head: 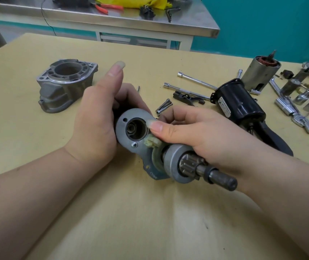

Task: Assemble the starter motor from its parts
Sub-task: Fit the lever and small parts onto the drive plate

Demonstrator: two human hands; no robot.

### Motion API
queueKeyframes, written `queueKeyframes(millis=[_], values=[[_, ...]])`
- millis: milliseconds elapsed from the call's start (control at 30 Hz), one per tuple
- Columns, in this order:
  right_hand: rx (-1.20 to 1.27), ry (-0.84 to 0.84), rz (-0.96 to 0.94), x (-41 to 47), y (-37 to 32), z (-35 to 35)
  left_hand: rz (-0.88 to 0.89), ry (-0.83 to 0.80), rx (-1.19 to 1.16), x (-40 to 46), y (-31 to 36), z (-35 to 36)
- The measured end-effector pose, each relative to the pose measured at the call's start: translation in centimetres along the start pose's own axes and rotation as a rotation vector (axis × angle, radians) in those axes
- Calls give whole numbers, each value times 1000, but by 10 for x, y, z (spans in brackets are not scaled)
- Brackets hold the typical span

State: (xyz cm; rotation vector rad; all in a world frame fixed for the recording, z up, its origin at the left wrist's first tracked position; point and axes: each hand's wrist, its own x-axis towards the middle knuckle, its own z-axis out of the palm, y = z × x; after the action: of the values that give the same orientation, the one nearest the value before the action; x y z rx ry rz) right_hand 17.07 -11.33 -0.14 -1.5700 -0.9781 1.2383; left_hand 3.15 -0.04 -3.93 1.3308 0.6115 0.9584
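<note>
Hands both on motor part [150,147], held just above bench [131,212]. Left hand [95,126] grips plate end, thumb raised. Right hand [185,132] curls round shaft end, thumb on plate rim. Grey housing [65,85] upright at far left, apart.

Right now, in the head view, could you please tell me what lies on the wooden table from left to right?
Grey aluminium housing → plate-and-pinion assembly held in both hands → black motor case → wound armature → chrome socket tools.
</note>
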Motion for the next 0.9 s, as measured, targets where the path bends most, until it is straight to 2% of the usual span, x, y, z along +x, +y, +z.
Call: queueKeyframes(millis=[200, 400, 667, 767, 900], values=[[-11, -61, -8, -3, -3, 3, -8, 28, -70, -3, 6, 1], [9, -38, -27, -2, -4, 6, -23, 24, -101, -5, 7, 2], [-109, -90, 34, 10, -18, -12, -87, -68, -1, 3, 10, 5], [-44, -147, 73, 7, -16, -16, -114, -140, 36, 4, 12, 7], [-42, -115, 58, 3, -10, -15, -141, -126, -10, 1, 9, 8]])
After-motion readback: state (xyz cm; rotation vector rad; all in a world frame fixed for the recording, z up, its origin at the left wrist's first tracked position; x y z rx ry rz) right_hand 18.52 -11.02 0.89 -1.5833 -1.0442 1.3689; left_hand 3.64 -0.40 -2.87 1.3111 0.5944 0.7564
